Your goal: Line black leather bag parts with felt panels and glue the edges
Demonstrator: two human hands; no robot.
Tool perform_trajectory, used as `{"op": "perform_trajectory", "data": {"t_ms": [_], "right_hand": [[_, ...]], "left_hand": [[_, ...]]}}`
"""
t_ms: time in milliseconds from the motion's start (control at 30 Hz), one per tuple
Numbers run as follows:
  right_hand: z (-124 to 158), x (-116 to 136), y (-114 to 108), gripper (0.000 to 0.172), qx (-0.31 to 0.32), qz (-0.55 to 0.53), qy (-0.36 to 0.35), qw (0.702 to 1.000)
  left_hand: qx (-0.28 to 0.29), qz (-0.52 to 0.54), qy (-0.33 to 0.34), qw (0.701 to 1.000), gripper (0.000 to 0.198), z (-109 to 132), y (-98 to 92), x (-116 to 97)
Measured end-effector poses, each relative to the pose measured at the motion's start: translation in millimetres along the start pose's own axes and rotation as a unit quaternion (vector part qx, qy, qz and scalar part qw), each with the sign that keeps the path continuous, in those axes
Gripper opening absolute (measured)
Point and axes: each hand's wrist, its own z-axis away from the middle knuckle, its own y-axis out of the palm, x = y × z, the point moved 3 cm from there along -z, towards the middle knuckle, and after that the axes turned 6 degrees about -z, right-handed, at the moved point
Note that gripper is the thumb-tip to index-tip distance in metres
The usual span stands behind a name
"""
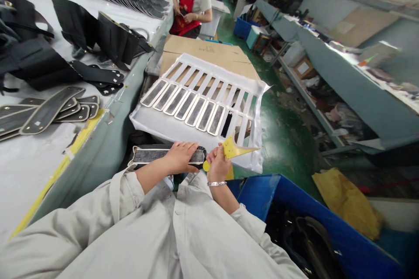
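My left hand (181, 156) lies over the right part of a long dark grey piece with pale edging (149, 155), fingers together across its top and thumb at the near side. The piece's rounded black end shows past my fingers. My right hand (218, 165) is closed around a yellow, flat, pointed tool (236, 149), its tip pointing right. A small yellow round part (206, 166) shows below that hand, beside the piece's end. Just beyond my hands, several dark strips with pale borders (181, 105) lie in a row on a white slotted rack (157, 124).
A cardboard box (209, 54) stands behind the rack. On the left table (42, 178) lie black straps (54, 111) and larger black pieces (39, 60). A blue bin (262, 189) with dark items is at my right. A co-worker in a red apron (186, 6) sits beyond.
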Motion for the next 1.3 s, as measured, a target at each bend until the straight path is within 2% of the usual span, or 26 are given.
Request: {"op": "perform_trajectory", "data": {"t_ms": [233,400,600,700,833,933,1000,1133,1200,1300], "right_hand": [[-6.7,-10.8,15.9,0.037,0.019,0.080,-0.020,0.996],[-3.7,-7.2,11.4,0.035,0.035,0.021,0.024,0.999],[9.9,-9.7,9.3,0.032,0.050,0.024,0.019,0.998],[12.7,-15.5,12.2,0.029,0.044,0.098,-0.016,0.994],[16.9,-21.7,18.1,0.025,0.075,0.222,-0.103,0.967],[16.5,-21.7,23.7,0.025,0.093,0.251,-0.159,0.950],[11.9,-20.0,25.3,0.026,0.082,0.223,-0.141,0.961],[4.9,-11.7,23.9,0.031,0.062,0.083,-0.037,0.994],[7.8,-5.5,22.4,0.032,0.069,0.043,-0.028,0.996],[16.1,-3.6,19.9,0.032,0.082,0.040,-0.025,0.995]], "left_hand": [[-0.012,-0.013,-0.004,1.000,0.082,-1.1,-4.9,0.5],[0.020,-0.002,0.006,1.000,0.082,-1.2,-3.8,1.2],[0.017,-0.001,0.005,1.000,0.083,-0.7,-0.8,1.7],[0.016,0.006,0.009,1.000,0.080,-1.3,-0.9,3.1],[0.006,0.012,0.006,1.000,0.076,-3.1,-4.0,5.1],[-0.002,0.015,0.006,1.000,0.070,-3.5,-6.3,5.5],[-0.001,0.016,0.010,1.000,0.072,-2.9,-6.7,5.5],[0.020,0.020,0.026,0.999,0.085,-1.4,-4.7,6.9],[0.026,0.020,0.027,0.999,0.089,-1.2,-3.5,8.5],[0.028,0.017,0.027,0.999,0.090,-1.3,-1.7,10.5]]}}
